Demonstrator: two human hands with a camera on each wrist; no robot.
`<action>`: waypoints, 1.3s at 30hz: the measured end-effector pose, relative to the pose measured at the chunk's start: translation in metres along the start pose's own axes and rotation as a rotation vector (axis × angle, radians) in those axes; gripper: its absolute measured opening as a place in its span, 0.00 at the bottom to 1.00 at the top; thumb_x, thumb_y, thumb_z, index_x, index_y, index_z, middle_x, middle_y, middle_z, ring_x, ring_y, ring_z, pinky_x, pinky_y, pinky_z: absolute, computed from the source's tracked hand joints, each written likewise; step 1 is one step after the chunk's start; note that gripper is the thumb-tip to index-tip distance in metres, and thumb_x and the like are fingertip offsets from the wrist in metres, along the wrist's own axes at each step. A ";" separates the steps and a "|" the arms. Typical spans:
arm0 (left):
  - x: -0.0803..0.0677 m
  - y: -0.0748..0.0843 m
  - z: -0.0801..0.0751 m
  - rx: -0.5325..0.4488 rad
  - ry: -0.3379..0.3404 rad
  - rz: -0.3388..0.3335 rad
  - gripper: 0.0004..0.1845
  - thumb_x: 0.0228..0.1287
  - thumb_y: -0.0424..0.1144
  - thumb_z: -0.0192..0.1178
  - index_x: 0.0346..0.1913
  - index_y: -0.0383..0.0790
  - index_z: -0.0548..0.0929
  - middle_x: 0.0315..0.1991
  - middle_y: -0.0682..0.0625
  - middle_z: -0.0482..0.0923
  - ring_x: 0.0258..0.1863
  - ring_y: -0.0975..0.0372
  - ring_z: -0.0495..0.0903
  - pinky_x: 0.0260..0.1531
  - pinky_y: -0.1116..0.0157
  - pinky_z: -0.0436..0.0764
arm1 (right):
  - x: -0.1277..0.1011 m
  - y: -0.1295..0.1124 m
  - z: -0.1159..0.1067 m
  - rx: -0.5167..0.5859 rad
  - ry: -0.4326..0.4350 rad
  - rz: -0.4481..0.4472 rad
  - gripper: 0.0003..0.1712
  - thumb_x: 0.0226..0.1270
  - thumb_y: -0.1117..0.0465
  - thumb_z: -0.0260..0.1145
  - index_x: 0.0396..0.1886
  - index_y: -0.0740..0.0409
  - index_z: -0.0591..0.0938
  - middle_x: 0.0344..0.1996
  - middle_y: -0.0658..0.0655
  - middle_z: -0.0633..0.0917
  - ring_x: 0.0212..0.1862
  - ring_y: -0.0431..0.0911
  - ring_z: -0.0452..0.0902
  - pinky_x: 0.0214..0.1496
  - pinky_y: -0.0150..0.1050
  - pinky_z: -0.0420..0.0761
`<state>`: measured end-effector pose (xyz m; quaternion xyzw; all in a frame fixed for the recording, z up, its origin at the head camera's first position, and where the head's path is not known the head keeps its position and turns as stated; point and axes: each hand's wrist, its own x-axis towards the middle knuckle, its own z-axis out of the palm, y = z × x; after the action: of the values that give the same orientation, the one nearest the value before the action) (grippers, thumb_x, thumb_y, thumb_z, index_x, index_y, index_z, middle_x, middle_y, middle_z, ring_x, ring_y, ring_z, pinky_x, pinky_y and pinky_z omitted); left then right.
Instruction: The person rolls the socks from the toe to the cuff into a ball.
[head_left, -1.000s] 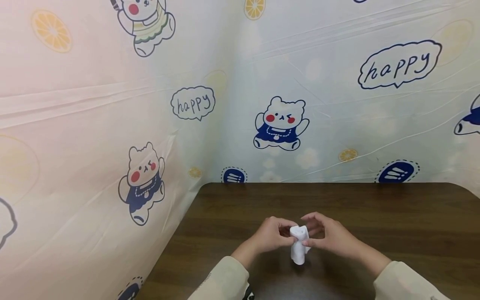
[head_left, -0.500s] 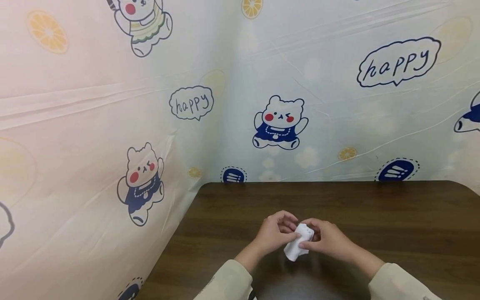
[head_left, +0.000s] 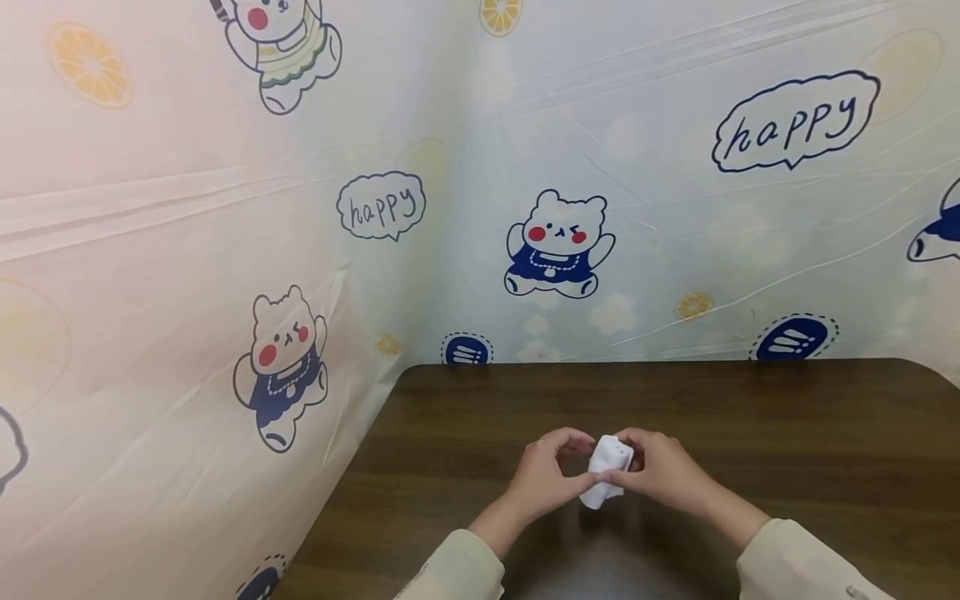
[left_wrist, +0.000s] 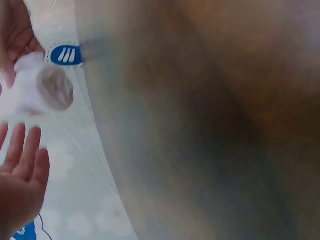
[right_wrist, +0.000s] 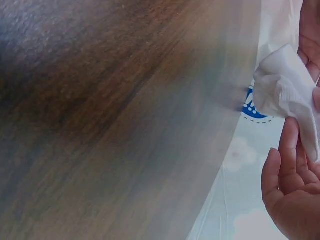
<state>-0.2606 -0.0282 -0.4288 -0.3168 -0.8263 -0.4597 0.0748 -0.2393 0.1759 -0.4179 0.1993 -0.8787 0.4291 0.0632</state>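
A small roll of soft white cloth [head_left: 606, 465] is held up off the table between the two hands; its exact kind is not clear. My right hand [head_left: 666, 471] pinches it from the right, thumb in front and fingers behind. My left hand [head_left: 551, 471] is at its left side, with the thumb tip at the cloth beside the right thumb. In the left wrist view, the left hand's fingers [left_wrist: 26, 155] are fairly straight and apart from the cloth, whose round rolled end [left_wrist: 56, 87] faces the camera. The right wrist view shows a loose fold of the cloth [right_wrist: 292, 92] against the right hand's fingers [right_wrist: 288, 145].
A dark brown wooden table [head_left: 450, 417] lies under the hands. Behind it and at the left hangs a pale printed curtain [head_left: 420, 275] with bears, orange slices and lettering.
The cloth roll has gone from upright to tilted, its top leaning right, and has risen slightly. The right fingers have closed in behind it, while the left fingers have come away from its top.
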 end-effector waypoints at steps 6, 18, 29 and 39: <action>-0.008 0.011 0.014 0.254 0.125 -0.048 0.29 0.43 0.51 0.76 0.49 0.45 0.80 0.40 0.56 0.79 0.40 0.63 0.79 0.39 0.66 0.76 | 0.001 -0.004 0.000 -0.061 0.086 0.039 0.25 0.47 0.55 0.78 0.39 0.66 0.80 0.22 0.47 0.79 0.23 0.38 0.72 0.23 0.33 0.73; -0.012 0.024 0.031 0.420 0.235 -0.164 0.28 0.40 0.54 0.76 0.45 0.48 0.80 0.38 0.54 0.78 0.33 0.66 0.76 0.32 0.66 0.67 | 0.004 -0.021 0.002 -0.073 0.132 0.187 0.23 0.46 0.51 0.78 0.33 0.61 0.77 0.23 0.50 0.78 0.24 0.42 0.72 0.25 0.37 0.73; -0.010 0.011 0.024 0.201 0.284 -0.073 0.16 0.44 0.38 0.74 0.40 0.45 0.85 0.32 0.57 0.83 0.30 0.70 0.79 0.32 0.69 0.77 | 0.001 -0.020 0.004 0.040 0.109 0.175 0.23 0.48 0.53 0.77 0.35 0.64 0.77 0.24 0.51 0.81 0.27 0.43 0.77 0.27 0.36 0.75; -0.005 0.001 0.005 -0.111 0.082 -0.106 0.17 0.49 0.34 0.73 0.45 0.36 0.85 0.36 0.51 0.85 0.31 0.69 0.80 0.33 0.72 0.78 | -0.005 -0.015 -0.013 0.306 -0.114 0.051 0.24 0.60 0.63 0.70 0.48 0.76 0.75 0.36 0.59 0.83 0.40 0.51 0.81 0.39 0.37 0.80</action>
<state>-0.2549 -0.0258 -0.4327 -0.2571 -0.8114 -0.5207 0.0663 -0.2297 0.1791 -0.3996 0.2082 -0.8102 0.5472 -0.0287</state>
